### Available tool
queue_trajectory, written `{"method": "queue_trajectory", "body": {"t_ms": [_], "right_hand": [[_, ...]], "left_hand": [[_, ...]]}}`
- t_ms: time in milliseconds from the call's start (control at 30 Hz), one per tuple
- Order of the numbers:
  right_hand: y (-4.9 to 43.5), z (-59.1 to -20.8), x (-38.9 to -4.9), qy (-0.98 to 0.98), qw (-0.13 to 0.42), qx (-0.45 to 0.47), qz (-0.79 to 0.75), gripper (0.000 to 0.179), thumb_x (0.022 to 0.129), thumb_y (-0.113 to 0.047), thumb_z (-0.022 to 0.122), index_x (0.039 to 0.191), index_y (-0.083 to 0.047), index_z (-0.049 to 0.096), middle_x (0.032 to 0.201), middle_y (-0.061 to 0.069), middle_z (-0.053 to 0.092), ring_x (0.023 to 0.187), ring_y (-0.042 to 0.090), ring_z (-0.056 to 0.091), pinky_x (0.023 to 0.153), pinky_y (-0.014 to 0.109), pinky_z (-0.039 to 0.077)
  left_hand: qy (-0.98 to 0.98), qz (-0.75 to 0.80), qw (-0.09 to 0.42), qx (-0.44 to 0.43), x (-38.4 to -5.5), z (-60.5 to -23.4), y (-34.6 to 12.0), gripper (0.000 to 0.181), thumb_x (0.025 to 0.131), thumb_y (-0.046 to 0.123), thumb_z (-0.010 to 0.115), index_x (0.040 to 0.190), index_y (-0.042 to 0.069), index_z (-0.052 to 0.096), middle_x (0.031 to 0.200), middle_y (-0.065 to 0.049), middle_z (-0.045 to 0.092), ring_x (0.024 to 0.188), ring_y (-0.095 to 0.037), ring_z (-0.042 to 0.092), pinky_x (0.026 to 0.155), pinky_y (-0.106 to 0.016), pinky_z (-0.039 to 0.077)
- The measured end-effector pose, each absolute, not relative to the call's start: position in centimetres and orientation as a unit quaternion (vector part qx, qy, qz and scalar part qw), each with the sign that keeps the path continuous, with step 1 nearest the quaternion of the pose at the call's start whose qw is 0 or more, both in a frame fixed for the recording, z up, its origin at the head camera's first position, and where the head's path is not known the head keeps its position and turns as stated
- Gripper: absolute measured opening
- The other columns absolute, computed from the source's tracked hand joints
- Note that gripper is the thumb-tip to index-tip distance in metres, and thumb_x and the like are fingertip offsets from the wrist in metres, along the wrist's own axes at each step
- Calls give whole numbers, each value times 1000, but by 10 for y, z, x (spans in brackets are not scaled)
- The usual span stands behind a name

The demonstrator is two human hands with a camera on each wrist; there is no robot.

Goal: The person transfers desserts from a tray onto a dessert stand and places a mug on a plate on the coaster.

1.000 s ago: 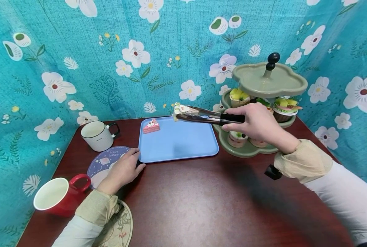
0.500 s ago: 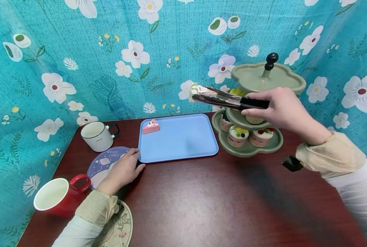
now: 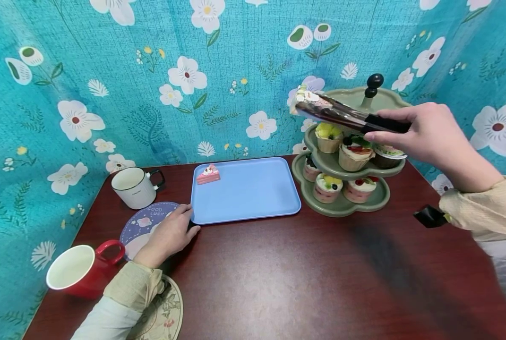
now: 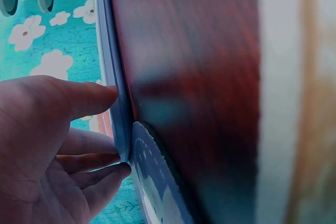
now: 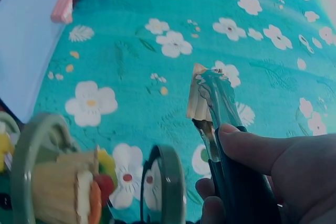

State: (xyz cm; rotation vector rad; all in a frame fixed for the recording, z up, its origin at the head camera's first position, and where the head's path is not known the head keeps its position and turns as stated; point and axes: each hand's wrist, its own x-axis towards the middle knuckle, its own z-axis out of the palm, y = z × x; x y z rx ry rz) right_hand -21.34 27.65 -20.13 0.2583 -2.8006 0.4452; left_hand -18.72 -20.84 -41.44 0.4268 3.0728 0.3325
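Observation:
My right hand (image 3: 435, 137) grips a pair of black-handled metal tongs (image 3: 355, 115), raised in front of the top tier of the green tiered stand (image 3: 338, 208). Between the tong tips is a small cake (image 3: 305, 98), white with pink and green on top; its ridged beige side (image 5: 197, 103) shows in the right wrist view. At the near left corner of the blue tray (image 3: 253, 189), my left hand (image 3: 174, 231) holds the rim, thumb along the front edge and fingers at the corner. A pink cake slice (image 3: 208, 174) sits in the tray's far left corner.
Toy cupcakes (image 3: 355, 156) fill the middle tier and dessert cups (image 3: 327, 188) the bottom one. On the left stand a white mug (image 3: 133, 189) and a red mug (image 3: 87, 274). A purple round mat (image 3: 144, 219) and a floral mat (image 3: 167, 307) lie by my left arm.
My right hand has moved right and up with the tongs and cake, from over the tray to the stand's top tier. My left hand and the tray have stayed put.

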Motion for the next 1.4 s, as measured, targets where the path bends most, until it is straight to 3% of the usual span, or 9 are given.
{"method": "queue_trajectory", "body": {"t_ms": [100,200,267,467,600,667,900,1167,1400], "right_hand": [[284,-197,-216,-973,147,65,164,65,87,-51,71,136,-10,60,51,10,57,46,16,37,47,33,29],[291,-195,-218,-973,147,46,174,66,87,-52,70,137,-10,60,73,23,70,49,13,42,48,33,30],[295,-194,-219,-974,147,35,171,66,87,-52,69,138,-11,58,79,25,72,50,12,44,48,33,31],[304,-194,-219,-978,133,1,160,70,89,-56,65,141,-12,54,63,12,69,55,17,46,46,35,32],[309,-196,-218,-981,124,-11,148,73,89,-58,62,142,-8,52,68,16,69,58,22,50,46,37,34],[311,-196,-218,-983,121,-11,140,75,90,-59,62,142,-5,52,59,8,65,57,23,51,47,37,34],[320,-199,-216,-988,115,-12,105,78,91,-62,57,141,-2,51,50,6,58,67,34,55,54,39,35],[329,-204,-216,-987,108,-16,119,79,91,-57,61,140,4,50,67,21,69,61,32,59,50,37,36],[334,-204,-215,-988,103,-13,114,75,92,-54,61,137,6,52,78,28,68,59,28,56,48,38,33]], "left_hand": [[985,107,11,137,-187,-414,-209,54,93,25,67,134,-8,55,141,-25,51,128,-40,55,106,-53,45],[984,109,10,139,-187,-415,-209,54,93,25,67,134,-9,55,141,-25,51,127,-40,55,107,-53,45],[984,110,9,140,-187,-415,-209,54,93,25,67,134,-9,55,140,-25,52,127,-40,55,106,-53,45],[984,109,11,140,-188,-416,-209,54,93,25,67,134,-8,55,140,-25,52,127,-40,55,106,-54,45],[984,111,19,135,-189,-415,-209,56,93,27,67,136,-7,54,141,-24,51,128,-39,54,106,-54,45],[985,110,23,134,-189,-415,-209,56,94,27,67,136,-7,53,142,-25,51,128,-40,54,106,-54,44],[984,112,23,133,-188,-415,-208,55,94,27,66,136,-7,54,142,-24,51,129,-39,53,107,-54,44],[984,110,7,140,-187,-416,-209,54,94,25,67,134,-8,55,140,-24,52,127,-39,55,106,-53,45],[984,112,7,141,-187,-416,-209,54,93,25,67,134,-8,55,140,-25,52,127,-40,55,106,-54,45]]}}
